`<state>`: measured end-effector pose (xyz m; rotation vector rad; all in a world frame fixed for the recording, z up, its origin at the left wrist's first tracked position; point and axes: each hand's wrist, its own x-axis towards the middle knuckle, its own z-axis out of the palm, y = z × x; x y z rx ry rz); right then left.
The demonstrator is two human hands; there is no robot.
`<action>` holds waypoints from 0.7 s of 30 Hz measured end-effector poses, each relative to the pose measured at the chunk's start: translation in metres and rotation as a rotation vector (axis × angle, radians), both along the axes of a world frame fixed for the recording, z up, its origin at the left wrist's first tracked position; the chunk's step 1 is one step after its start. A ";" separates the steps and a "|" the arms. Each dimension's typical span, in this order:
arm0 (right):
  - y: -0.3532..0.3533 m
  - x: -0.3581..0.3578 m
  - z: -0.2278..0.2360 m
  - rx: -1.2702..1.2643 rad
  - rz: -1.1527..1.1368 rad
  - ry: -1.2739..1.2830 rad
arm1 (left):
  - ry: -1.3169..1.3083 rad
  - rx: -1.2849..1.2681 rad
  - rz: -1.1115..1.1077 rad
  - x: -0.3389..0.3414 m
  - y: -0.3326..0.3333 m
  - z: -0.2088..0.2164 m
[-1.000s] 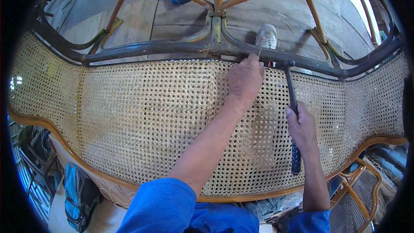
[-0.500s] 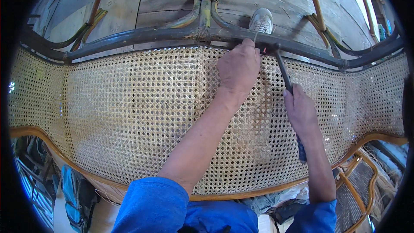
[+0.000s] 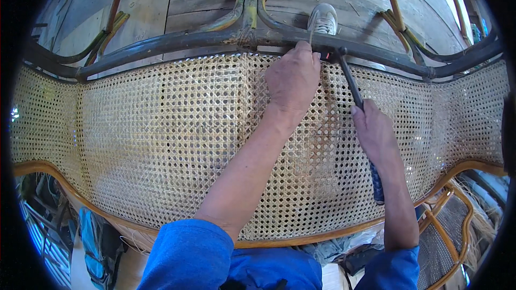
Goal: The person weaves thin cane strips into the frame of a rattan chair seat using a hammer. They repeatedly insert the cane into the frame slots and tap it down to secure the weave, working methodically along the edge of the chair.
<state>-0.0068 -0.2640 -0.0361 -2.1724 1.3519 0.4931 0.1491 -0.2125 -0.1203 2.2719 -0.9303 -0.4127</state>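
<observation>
A woven cane panel [image 3: 199, 123] spreads across the middle, with its far edge along a dark frame rail [image 3: 161, 45]. My left hand [image 3: 293, 78] is closed at that edge, fingers pinched on a thin pale strip [image 3: 312, 35] that sticks up past the rail. To its right, my right hand [image 3: 376, 131] grips a hammer [image 3: 352, 83] by the shaft, and the hammer's dark wrapped grip end hangs below the palm. The hammer head is close to the rail, just right of my left fingers. A small red spot shows beside the head; what it is I cannot make out.
Curved rattan legs and braces [image 3: 250, 13] rise beyond the rail over a plank floor [image 3: 215, 2]. A shoe [image 3: 322, 19] stands there. A brown rattan rim [image 3: 322, 233] bounds the near side. A blue and black backpack [image 3: 94, 241] lies lower left, another rattan piece [image 3: 441, 236] lower right.
The view has shifted slightly, so the panel sits a little higher and further left. Both hands keep their holds, and the hammer head remains near the rail.
</observation>
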 end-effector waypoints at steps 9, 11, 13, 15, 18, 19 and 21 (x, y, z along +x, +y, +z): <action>-0.003 -0.004 -0.002 0.001 0.056 0.023 | 0.021 -0.015 0.005 -0.001 0.000 0.002; 0.003 -0.013 0.000 -0.072 -0.040 0.073 | 0.063 -0.040 -0.006 -0.001 0.001 0.003; 0.009 -0.026 0.001 -0.158 -0.080 0.107 | 0.092 -0.065 0.028 0.000 0.007 0.008; 0.016 -0.040 -0.003 -0.246 -0.089 0.131 | 0.152 -0.141 0.045 0.005 0.010 0.011; 0.021 -0.044 0.001 -0.270 -0.176 0.151 | 0.409 -0.277 0.164 0.010 0.021 0.020; 0.024 -0.043 0.002 -0.286 -0.186 0.135 | 0.370 -0.314 0.178 0.014 0.030 0.018; 0.021 -0.043 0.002 -0.325 -0.216 0.112 | 0.950 -0.437 0.320 0.013 0.053 0.023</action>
